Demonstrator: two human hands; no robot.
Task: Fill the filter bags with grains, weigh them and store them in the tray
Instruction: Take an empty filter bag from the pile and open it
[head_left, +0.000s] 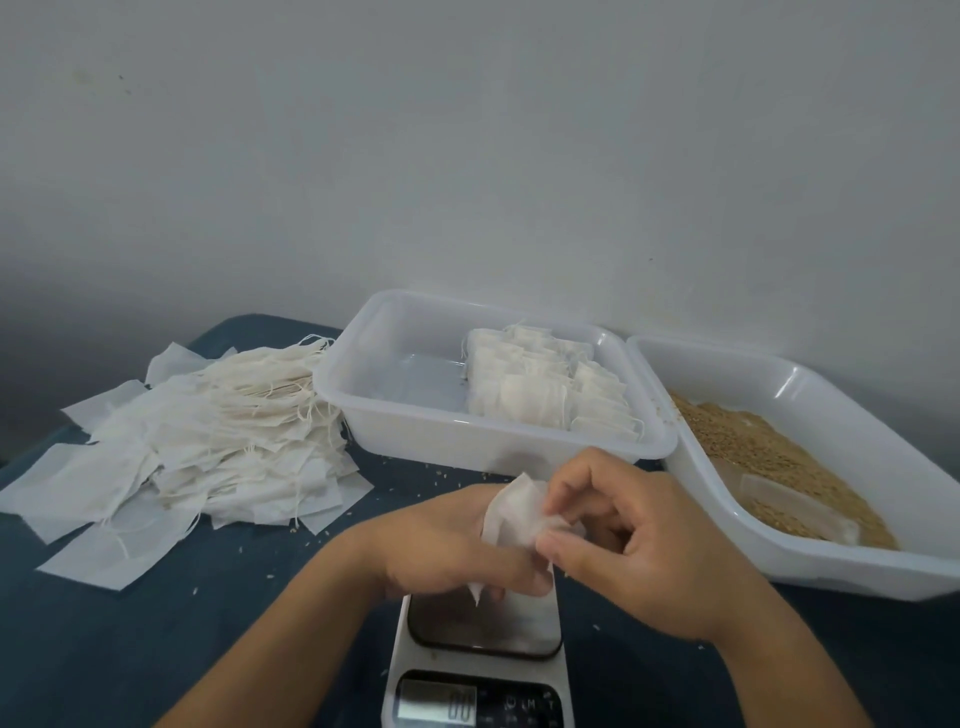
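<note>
A white filter bag (511, 512) is held above the scale, between both hands. My left hand (447, 545) grips its lower part with curled fingers. My right hand (639, 540) pinches the bag's right edge with thumb and fingers. Below them a small digital scale (480, 642) has a bare metal platform and a lit display reading zero. A white tray (415, 332) behind the hands holds several filled bags (545, 384) along its right side. A second white tray (810, 395) at the right holds brown grains (779, 462).
A loose heap of empty filter bags (208, 441) with strings covers the left of the dark blue table (182, 623). Stray grains dot the cloth near the trays. A pale wall stands right behind the trays.
</note>
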